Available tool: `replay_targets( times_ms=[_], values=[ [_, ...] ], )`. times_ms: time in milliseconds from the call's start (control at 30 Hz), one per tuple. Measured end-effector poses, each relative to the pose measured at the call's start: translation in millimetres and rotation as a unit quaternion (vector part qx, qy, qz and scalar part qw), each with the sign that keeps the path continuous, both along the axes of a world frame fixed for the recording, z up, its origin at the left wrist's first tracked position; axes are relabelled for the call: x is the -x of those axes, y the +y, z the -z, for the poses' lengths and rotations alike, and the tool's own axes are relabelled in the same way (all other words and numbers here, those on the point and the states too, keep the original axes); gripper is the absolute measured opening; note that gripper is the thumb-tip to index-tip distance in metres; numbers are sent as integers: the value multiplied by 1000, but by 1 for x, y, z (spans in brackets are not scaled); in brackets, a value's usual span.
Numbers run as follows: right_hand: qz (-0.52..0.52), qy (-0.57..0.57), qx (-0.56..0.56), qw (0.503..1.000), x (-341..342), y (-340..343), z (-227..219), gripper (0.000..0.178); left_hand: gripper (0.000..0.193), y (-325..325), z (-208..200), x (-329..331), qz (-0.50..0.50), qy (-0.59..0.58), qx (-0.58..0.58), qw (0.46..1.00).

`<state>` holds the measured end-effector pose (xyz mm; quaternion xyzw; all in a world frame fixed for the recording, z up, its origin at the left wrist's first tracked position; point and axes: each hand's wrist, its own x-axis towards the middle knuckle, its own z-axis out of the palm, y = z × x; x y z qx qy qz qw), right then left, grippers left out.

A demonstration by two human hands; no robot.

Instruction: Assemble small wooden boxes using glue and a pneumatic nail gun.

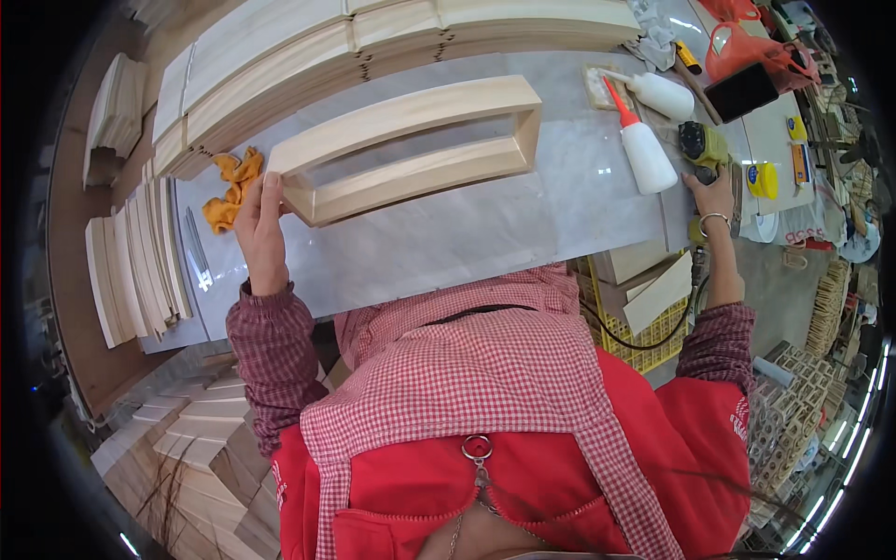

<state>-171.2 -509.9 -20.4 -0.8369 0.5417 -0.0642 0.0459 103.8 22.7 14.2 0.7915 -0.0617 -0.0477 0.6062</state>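
A pale wooden frame [420, 177], a long open rectangle of four boards, rests on the grey work surface [448, 231] in front of me. My left hand [260, 231] closes on its left end, with the thumb lying along the corner. Over on the right, my right hand [713, 198] wraps round the dark handle of a yellow-green and black handheld power tool [702, 143], whose lower part the fingers hide. Beside that tool lies a white squeeze bottle [648, 157] with a red nozzle. Another white squeeze bottle [661, 94] lies just behind it.
Stacked wooden boards [271, 79] line the back, and more boards [140, 261] stand at left by an orange cloth [233, 187]. At right are a phone [741, 92], a red plastic bag [747, 51] and a yellow container [762, 180]. A yellow crate [658, 355] holds wood offcuts below; a black hose [621, 336] crosses it.
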Motion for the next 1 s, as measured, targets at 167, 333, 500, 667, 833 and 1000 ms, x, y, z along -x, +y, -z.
replay_targets(
  times_ms=[167, 333, 500, 667, 833, 1000],
  values=[
    [-29, 23, 35, 999, -4, 6, 0, 64, 41, -4, -7, -19, -10, 51, -28, 998],
    [-153, -48, 5, 987, -55, 37, -26, 51, 42, -2, -7, -22, -22, 79, -17, 996],
    [-172, -285, -436, 836, -137, 143, -67, 43, 48, -2, -22, -18, -9, 93, -7, 996],
    [-199, -380, -523, 737, -162, 188, -74, 39, 44, 4, -31, -5, 14, 63, 102, 993],
    [-175, -418, -593, 666, -115, 183, -35, 35, 33, 27, -3, 39, 35, 54, 192, 979],
    [-203, -421, -557, 686, -103, 199, -19, 34, 25, 27, 17, 57, 4, 70, 164, 984]
  ],
)
